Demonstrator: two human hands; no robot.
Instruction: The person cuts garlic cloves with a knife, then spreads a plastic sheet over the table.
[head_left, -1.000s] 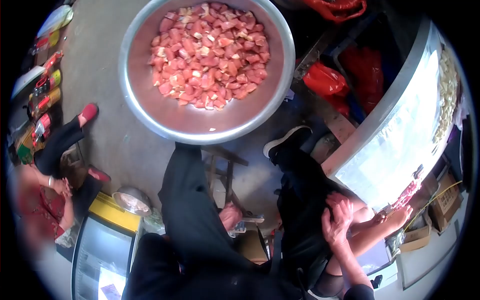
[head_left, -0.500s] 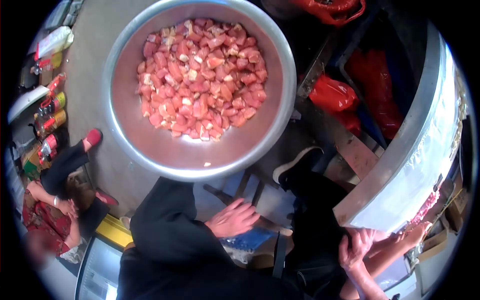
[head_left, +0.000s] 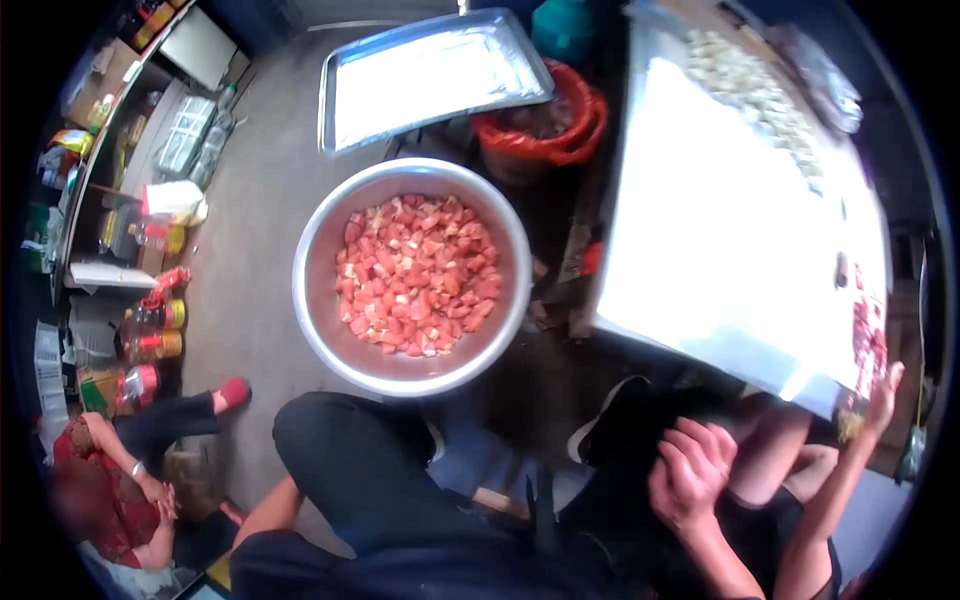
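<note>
My right hand (head_left: pixel 690 472) is raised over the dark trousers at the lower right, its fingers curled into a loose fist. Nothing shows in it. Out of sight is my left hand; only a strip of bare arm (head_left: pixel 268 512) appears beside my left knee. In front of my knees stands a wide metal bowl (head_left: pixel 312 300) holding diced raw meat (head_left: pixel 420 275). Neither hand touches the bowl. To the right is a white-topped table (head_left: pixel 720 270), and a co-worker's hand (head_left: pixel 880 402) is at its near right corner, by a strip of reddish meat pieces (head_left: pixel 868 330).
A metal tray (head_left: pixel 430 85) lies beyond the bowl, beside a bucket lined with a red bag (head_left: pixel 590 135). Pale pieces (head_left: pixel 755 95) are heaped on the table's far side. Shelves with bottles (head_left: pixel 155 315) line the left, where a seated person (head_left: pixel 120 490) has clasped hands.
The view has tilted up and drawn back, so the bowl looks smaller and the tray appears. My left hand has left view from between my knees. My right hand now shows as a loose fist.
</note>
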